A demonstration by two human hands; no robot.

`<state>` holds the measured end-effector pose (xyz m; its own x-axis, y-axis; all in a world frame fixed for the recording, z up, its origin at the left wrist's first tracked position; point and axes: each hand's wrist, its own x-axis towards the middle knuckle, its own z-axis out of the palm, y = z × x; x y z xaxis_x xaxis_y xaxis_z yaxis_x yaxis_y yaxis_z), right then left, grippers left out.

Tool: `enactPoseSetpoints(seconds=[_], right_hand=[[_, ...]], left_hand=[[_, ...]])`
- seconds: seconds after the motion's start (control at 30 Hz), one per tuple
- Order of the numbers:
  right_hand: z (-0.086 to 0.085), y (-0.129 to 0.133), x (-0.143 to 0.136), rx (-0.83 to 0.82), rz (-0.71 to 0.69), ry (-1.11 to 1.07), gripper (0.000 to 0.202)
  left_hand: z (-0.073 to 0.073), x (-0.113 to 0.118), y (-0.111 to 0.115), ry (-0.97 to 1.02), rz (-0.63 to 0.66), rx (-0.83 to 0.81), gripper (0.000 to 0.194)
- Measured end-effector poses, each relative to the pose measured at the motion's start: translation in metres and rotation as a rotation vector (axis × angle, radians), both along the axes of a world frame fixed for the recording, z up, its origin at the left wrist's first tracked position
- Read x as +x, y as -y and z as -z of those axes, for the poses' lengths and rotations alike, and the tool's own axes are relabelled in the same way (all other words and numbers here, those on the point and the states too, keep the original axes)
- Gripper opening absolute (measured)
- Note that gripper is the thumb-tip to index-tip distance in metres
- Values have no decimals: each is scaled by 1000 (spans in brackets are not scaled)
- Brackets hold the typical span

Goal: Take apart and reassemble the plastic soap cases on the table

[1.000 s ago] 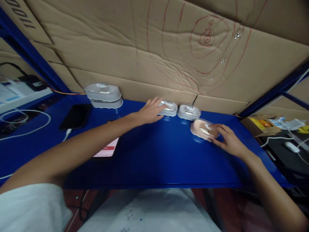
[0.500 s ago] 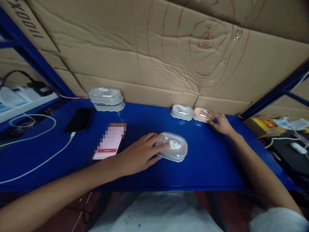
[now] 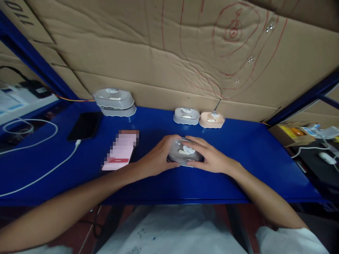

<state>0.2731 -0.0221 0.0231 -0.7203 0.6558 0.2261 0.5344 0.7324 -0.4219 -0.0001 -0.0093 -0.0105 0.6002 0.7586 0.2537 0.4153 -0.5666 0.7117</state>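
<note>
Between my hands, in the middle of the blue table (image 3: 159, 190), is a grey oval container with a clear domed lid (image 3: 182, 152) and a round white label. My left hand (image 3: 159, 155) grips its left side, fingers at the far edge and thumb at the near edge. From the right, my right hand (image 3: 212, 155) closes on the other side, its fingers over part of the lid. Farther back, a smaller grey container (image 3: 186, 116) and a peach container (image 3: 212, 120) stand side by side against the cardboard.
Two stacked grey containers (image 3: 114, 102) stand at the back left. A lit phone (image 3: 119, 151) lies left of my hands, with a dark phone (image 3: 84, 126) on a white cable beyond it. A cardboard wall (image 3: 132, 46) closes the back; an open carton (image 3: 290, 135) is at the right.
My right hand has left the peach container and come to the right side of the grey one in front. The peach and smaller grey containers sit slightly farther left. My left hand's grip has tightened.
</note>
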Motion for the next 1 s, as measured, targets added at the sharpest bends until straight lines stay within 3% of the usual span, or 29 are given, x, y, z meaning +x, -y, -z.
enactPoseSetpoints(seconds=[0.37, 0.5, 0.6, 0.67, 0.77, 0.87, 1.0], right_hand=[[19, -31, 34, 53, 186, -164, 54], [30, -43, 41, 98, 291, -122, 50], [29, -43, 42, 156, 378, -58, 45], [22, -35, 37, 174, 306, -42, 42], [12, -17, 23, 139, 58, -40, 42], [8, -4, 8, 115, -6, -16, 43], [9, -1, 2, 111, 51, -65, 38]], left_hand=[[3, 0, 7, -15, 9, -117, 116], [0, 2, 11, -51, -15, -120, 109], [-5, 3, 11, -11, -14, -141, 102], [-8, 3, 9, 65, -19, -159, 98], [-7, 3, 5, 150, -54, -176, 91], [-3, 3, 2, 180, -65, -189, 91], [4, 3, 4, 174, -3, -199, 131]])
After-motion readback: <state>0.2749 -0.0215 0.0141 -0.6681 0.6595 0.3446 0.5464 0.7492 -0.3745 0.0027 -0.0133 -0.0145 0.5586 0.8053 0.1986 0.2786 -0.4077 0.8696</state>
